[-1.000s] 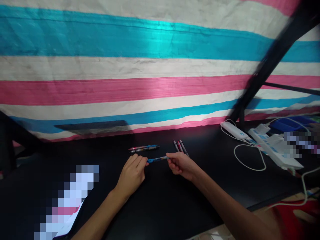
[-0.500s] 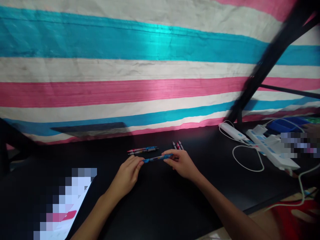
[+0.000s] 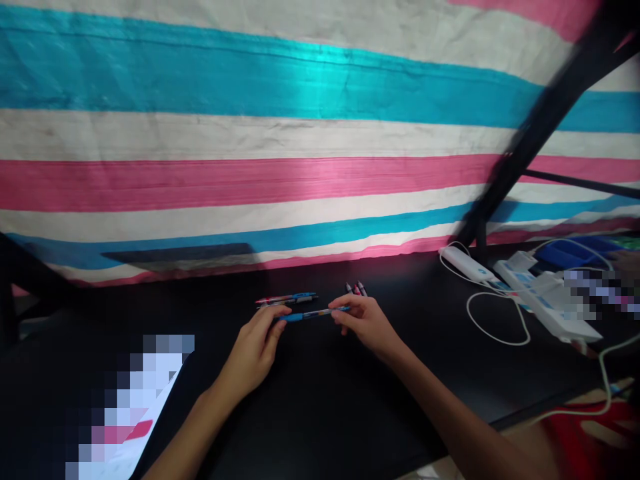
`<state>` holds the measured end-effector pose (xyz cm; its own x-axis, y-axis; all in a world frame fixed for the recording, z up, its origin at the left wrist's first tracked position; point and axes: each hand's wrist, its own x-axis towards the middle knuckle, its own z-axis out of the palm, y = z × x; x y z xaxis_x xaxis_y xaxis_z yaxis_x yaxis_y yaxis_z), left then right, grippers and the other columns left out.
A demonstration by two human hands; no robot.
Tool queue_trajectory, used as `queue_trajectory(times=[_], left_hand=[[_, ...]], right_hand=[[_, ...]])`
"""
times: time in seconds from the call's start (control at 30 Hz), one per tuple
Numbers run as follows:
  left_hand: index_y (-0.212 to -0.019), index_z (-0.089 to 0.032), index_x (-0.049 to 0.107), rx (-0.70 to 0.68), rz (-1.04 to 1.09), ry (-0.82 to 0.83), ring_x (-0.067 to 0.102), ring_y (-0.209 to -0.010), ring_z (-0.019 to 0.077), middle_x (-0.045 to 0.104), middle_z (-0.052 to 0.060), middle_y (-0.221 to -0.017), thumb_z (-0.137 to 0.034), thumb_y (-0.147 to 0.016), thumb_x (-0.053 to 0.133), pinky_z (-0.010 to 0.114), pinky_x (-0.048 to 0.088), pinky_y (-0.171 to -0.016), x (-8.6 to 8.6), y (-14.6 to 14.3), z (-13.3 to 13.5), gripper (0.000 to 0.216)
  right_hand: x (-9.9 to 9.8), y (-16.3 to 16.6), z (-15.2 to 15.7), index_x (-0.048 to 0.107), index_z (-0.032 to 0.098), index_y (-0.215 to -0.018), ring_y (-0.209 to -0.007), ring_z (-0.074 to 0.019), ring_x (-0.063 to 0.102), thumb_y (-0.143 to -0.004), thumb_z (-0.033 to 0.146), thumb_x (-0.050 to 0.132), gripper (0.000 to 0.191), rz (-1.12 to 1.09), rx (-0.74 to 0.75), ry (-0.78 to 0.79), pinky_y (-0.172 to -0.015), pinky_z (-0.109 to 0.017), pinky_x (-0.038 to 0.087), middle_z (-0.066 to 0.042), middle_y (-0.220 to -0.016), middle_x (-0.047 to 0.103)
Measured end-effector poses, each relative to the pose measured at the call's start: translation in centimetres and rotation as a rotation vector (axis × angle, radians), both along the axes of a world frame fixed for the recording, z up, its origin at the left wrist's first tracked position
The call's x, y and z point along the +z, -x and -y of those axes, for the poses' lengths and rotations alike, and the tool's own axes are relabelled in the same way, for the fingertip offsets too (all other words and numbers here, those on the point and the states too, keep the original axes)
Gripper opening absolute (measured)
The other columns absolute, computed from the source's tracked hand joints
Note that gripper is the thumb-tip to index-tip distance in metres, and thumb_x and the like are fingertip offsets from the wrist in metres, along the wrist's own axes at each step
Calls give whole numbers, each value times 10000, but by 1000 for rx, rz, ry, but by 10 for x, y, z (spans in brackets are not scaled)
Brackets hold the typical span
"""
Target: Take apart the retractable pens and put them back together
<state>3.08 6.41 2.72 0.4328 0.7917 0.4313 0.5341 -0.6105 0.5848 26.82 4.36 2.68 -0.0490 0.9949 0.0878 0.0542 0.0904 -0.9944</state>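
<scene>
A blue pen (image 3: pixel 311 313) lies level between my two hands just above the black table (image 3: pixel 320 400). My left hand (image 3: pixel 255 347) pinches its left end with closed fingers. My right hand (image 3: pixel 365 323) pinches its right end the same way. Just behind the held pen, two pens (image 3: pixel 287 299) lie side by side on the table. Three more pens (image 3: pixel 356 289) lie together behind my right hand, partly hidden by its fingers.
A striped pink, cyan and white cloth (image 3: pixel 300 147) hangs behind the table. At the right lie a white power bank (image 3: pixel 465 263) with a looped cable (image 3: pixel 495 320) and a white power strip (image 3: pixel 545 300). A black slanted bar (image 3: pixel 540 120) rises there. Paper (image 3: pixel 125 427) lies at front left.
Both hands have carried the blue pen a little away from me, toward the two lying pens. The pen is now more level and more of it shows between the hands.
</scene>
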Motion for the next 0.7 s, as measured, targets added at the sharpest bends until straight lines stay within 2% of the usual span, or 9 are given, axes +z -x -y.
queue_trajectory(times=[0.13, 0.2, 0.27, 0.37, 0.43, 0.5, 0.57, 0.63, 0.7], left_hand=[[-1065, -201, 556, 43, 14, 53, 572, -678, 149, 622, 17, -836, -287, -941, 429, 251, 432, -649, 4, 1, 2, 197], [-1048, -204, 563, 63, 30, 59, 553, -637, 139, 608, 2, -785, -292, -938, 431, 237, 409, -603, 4, 1, 2, 193], [-1029, -206, 570, 77, 47, 66, 537, -613, 131, 594, -9, -751, -291, -936, 433, 226, 386, -572, 4, 1, 2, 186], [-1015, -207, 580, 97, 75, 73, 507, -577, 116, 582, -22, -725, -291, -929, 448, 216, 361, -543, 3, 2, 1, 178], [-1008, -207, 585, 106, 92, 80, 490, -558, 109, 578, -28, -716, -296, -925, 460, 211, 350, -530, 3, 3, 0, 175], [-1001, -208, 588, 109, 107, 91, 479, -549, 104, 575, -32, -708, -302, -924, 464, 207, 340, -516, 2, 3, 0, 174], [-996, -210, 585, 107, 123, 101, 466, -537, 100, 569, -37, -703, -304, -925, 461, 204, 331, -504, 2, 3, 0, 171], [-995, -213, 582, 98, 131, 114, 444, -513, 93, 563, -43, -695, -303, -926, 460, 203, 322, -494, 2, 2, 0, 166], [-994, -214, 580, 89, 128, 124, 435, -504, 89, 562, -46, -694, -302, -927, 458, 203, 321, -495, 2, 1, 1, 165]], right_hand=[[3, 1, 2, 671, 179, -857, -609, -101, 561, -683, 237, 735, 195, -62, 9, -47, -530, -228, 475, -3, -783, 611], [4, 3, 2, 629, 207, -1002, -646, -124, 592, -695, 281, 737, 334, -124, 2, 7, -497, -225, 479, -9, -825, 621], [4, 4, 1, 600, 194, -1046, -614, -134, 601, -771, 388, 665, 343, -131, -1, 122, -429, -211, 448, -33, -807, 639], [2, 4, 0, 634, 128, -819, -495, -103, 546, -861, 480, 516, 374, -63, 36, 211, -382, -188, 380, -53, -653, 626], [2, 3, 0, 639, 128, -771, -501, -93, 535, -842, 439, 563, 328, -86, 63, 165, -400, -183, 381, -41, -631, 614], [4, 1, 2, 653, 154, -862, -579, -107, 568, -767, 358, 670, 226, -151, 72, 111, -434, -184, 415, -31, -709, 630], [8, 0, 4, 642, 194, -979, -672, -129, 603, -709, 308, 726, 304, -202, 82, 107, -455, -188, 445, -34, -837, 643], [9, 1, 5, 610, 221, -1051, -673, -138, 617, -735, 347, 703, 353, -218, 84, 160, -435, -190, 444, -39, -886, 645], [9, 3, 5, 600, 203, -1025, -584, -128, 601, -806, 430, 614, 316, -203, 79, 228, -395, -186, 412, -41, -808, 647]])
